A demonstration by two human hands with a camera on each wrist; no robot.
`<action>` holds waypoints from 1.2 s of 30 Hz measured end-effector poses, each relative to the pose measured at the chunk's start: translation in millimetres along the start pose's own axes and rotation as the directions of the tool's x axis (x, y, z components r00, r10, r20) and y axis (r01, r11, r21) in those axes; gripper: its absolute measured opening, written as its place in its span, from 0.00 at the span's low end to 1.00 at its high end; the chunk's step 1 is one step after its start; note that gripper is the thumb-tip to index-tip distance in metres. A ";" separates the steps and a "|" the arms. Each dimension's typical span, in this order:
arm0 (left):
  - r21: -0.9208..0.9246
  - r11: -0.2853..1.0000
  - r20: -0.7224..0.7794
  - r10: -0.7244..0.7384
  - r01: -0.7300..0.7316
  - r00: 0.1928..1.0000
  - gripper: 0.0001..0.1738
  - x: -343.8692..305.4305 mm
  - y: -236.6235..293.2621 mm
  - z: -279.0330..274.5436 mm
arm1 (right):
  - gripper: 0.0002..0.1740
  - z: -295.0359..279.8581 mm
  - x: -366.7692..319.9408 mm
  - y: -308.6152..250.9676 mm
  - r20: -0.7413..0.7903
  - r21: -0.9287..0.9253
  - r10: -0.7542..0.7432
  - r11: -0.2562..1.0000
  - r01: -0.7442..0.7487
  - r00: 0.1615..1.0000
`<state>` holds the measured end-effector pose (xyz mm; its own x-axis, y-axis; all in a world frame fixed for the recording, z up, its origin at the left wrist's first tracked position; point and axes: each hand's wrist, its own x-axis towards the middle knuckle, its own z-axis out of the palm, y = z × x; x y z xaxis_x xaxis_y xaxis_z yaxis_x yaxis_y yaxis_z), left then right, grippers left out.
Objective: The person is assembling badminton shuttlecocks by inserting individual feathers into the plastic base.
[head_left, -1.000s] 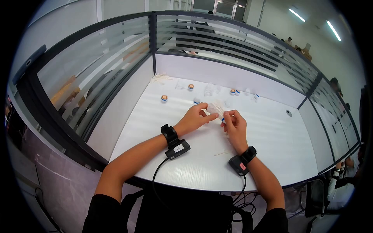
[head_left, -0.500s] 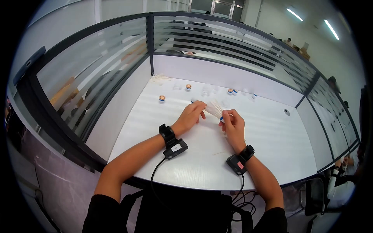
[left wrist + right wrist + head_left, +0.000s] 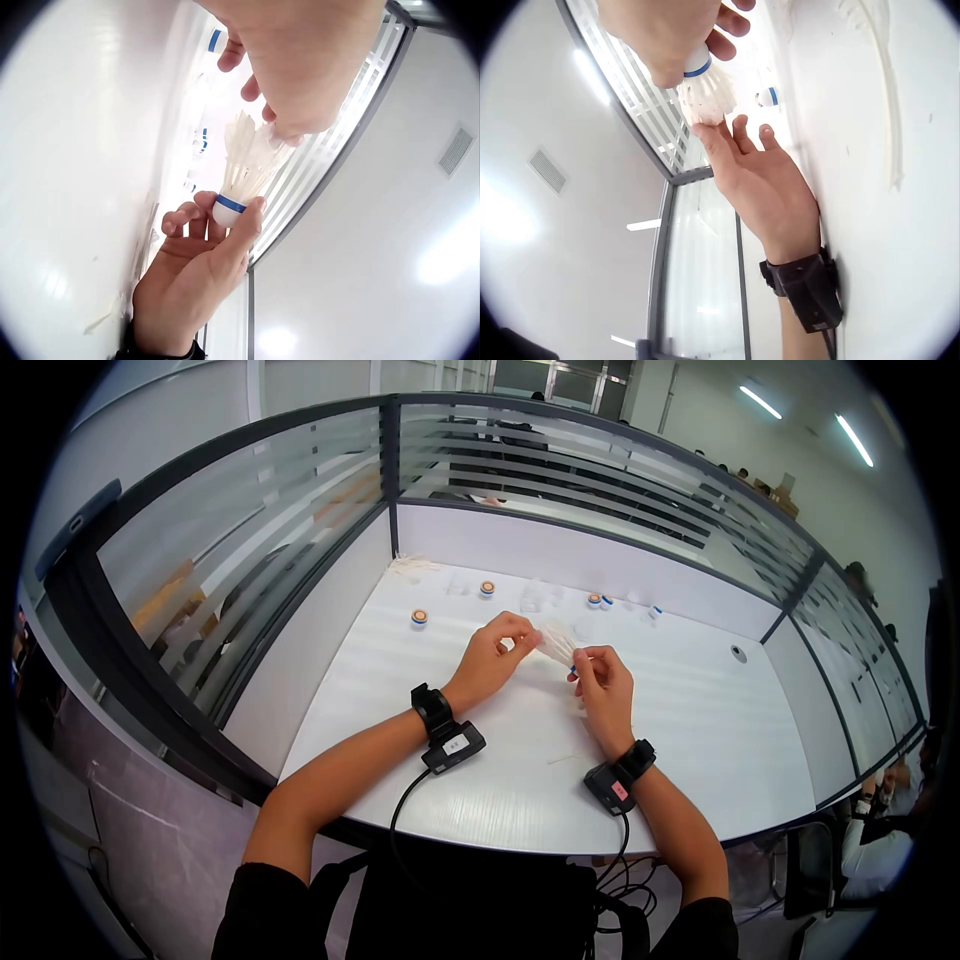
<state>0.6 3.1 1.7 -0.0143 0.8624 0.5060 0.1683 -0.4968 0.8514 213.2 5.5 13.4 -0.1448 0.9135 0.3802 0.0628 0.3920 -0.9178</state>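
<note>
A white feather shuttlecock [image 3: 558, 643] with a blue band round its cork is held between both hands over the desk. My right hand [image 3: 605, 678] pinches it by the cork, and in the left wrist view its thumb and fingers [image 3: 251, 217] lie against the blue-banded end. My left hand [image 3: 492, 655] pinches the skirt's feather edge between thumb and forefinger, its other fingers spread loosely in the right wrist view. The feathers [image 3: 707, 97] look ragged and uneven there.
On the white desk [image 3: 480, 780] stand several blue-banded corks, among them one at left [image 3: 419, 619] and one farther back [image 3: 487, 589]. Pale skirts [image 3: 532, 598] lie near the back panel. Loose feather pieces [image 3: 412, 565] fill the far left corner. A partition [image 3: 590, 540] borders the desk.
Half a second ago my left fingers were looser at the skirt; now thumb and forefinger come together on its edge. The right hand keeps its grip on the cork.
</note>
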 end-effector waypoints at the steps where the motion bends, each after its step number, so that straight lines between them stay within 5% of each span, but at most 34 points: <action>1: 0.025 1.000 -0.012 0.014 -0.013 1.000 0.14 -1.0 5.5 0.2 | 0.15 0.3 -0.3 0.1 -0.003 -0.001 -0.002 1.000 0.002 1.000; 7: 0.088 0.995 0.080 0.035 -0.042 0.996 0.15 -5.0 17.0 -2.0 | 0.15 0.0 -0.5 0.6 0.031 -0.033 -0.015 0.999 0.016 0.999; 20: -0.267 0.946 -0.081 -0.209 0.181 0.974 0.11 -1.7 10.3 -4.6 | 0.16 -1.3 -3.1 2.3 0.010 -0.069 -0.026 0.997 0.027 1.000; 23: -0.053 0.990 -0.038 -0.134 0.132 0.990 0.13 -2.4 13.4 -0.5 | 0.16 -0.9 -3.6 -3.2 0.020 -0.068 -0.004 0.998 0.005 1.000; 27: -0.015 0.999 0.099 -0.049 0.051 0.994 0.12 -3.9 13.2 2.0 | 0.16 0.3 -3.1 -3.5 0.046 -0.062 0.004 0.998 -0.001 0.999; 36: -0.133 0.987 0.019 -0.087 0.088 0.996 0.11 -2.7 7.5 -1.4 | 0.17 -1.0 -2.2 -2.0 0.066 -0.080 -0.005 0.997 0.011 0.998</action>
<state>0.5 -3.1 6.9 -0.0102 0.9039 0.4277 0.0337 -0.4272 0.9035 214.5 2.8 14.6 -0.2100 0.9022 0.3767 0.1404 0.4091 -0.9016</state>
